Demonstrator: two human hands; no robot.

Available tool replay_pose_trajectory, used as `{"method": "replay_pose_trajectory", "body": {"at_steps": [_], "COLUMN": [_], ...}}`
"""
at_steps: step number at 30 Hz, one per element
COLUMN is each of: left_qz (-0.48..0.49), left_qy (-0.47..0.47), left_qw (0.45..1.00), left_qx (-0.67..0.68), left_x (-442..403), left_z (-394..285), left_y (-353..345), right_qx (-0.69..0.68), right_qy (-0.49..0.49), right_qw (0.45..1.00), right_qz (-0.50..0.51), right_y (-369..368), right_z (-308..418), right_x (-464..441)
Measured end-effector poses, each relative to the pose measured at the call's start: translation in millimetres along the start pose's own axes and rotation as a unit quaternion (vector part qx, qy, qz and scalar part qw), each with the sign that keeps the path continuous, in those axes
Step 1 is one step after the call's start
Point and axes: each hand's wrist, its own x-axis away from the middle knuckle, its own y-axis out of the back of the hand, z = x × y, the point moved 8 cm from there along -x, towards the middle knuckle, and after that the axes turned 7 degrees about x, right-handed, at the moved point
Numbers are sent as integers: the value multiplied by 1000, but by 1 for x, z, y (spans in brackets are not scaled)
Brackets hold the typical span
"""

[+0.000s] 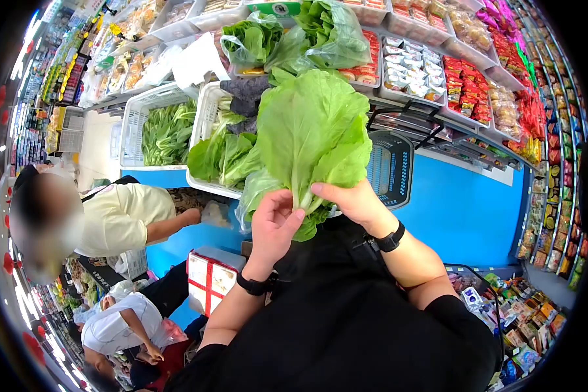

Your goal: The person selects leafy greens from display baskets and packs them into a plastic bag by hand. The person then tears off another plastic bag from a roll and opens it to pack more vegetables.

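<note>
A bunch of leafy green lettuce (310,130) is held up in front of me, its broad leaves fanned upward and pale stems at the bottom. My left hand (274,222) is closed at the stem end, thumb and fingers pressed around it. From the other side, my right hand (347,199) grips the lower leaves, its thumb lying across the stems; its other fingers are hidden behind the leaves. Beside my left hand is a clear plastic bag (258,191), partly behind the lettuce. Dark cloth-like material (244,97) lies behind the lettuce.
White crates of greens (132,134) stand ahead on the left. Bagged lettuce (330,32) rests on snack bins (411,68). A dark shopping basket (392,163) is to the right. Two people, one in a pale yellow shirt (124,219), are at left near a red-banded box (209,284).
</note>
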Motion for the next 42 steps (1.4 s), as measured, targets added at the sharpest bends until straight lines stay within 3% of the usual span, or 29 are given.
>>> {"method": "replay_pose_trajectory", "body": {"at_steps": [1, 8, 10, 13, 27, 29, 30, 32, 34, 37, 39, 41, 42], "left_qz": [16, 4, 22, 34, 34, -83, -83, -107, -119, -111, -92, -57, -59], "left_qy": [9, -11, 39, 52, -14, -96, -99, -178, -192, -212, -218, -275, -275], "left_qw": [1000, 1000, 974, 965, 969, 989, 989, 964, 958, 946, 938, 880, 880], "left_qx": [-11, 10, 222, 256, 243, 75, 75, -166, -177, -221, -252, -384, -384], "left_x": [4, 16, 17, 17, 21, 19, 18, 20, 21, 21, 21, 25, 22], "left_z": [4, 5, 17, 18, 2, -5, -5, -21, -32, -39, -41, -48, -51], "left_y": [-3, -18, -18, -21, -25, -7, -6, -8, -21, -28, -27, -32, -41], "right_qx": [67, 64, 61, 43, 5, -52, -66, -96, -127, -63, -84, -69, -68], "right_qy": [3, 31, 32, 27, -11, -74, -57, -52, -42, -7, -40, -75, -76], "right_qw": [998, 997, 997, 998, 997, 995, 996, 992, 984, 996, 994, 993, 993], "right_qz": [6, 17, 29, 40, 71, 38, 24, 56, 120, 57, 54, 58, 60], "right_y": [1, 4, 3, 0, -14, -8, -4, -13, -28, -23, -18, -13, -12], "right_z": [2, 12, 15, 16, 12, -7, -18, -27, -20, -17, -18, -25, -23], "right_x": [5, 20, 20, 21, 10, 3, 3, 8, 15, 14, 12, 11, 11]}}
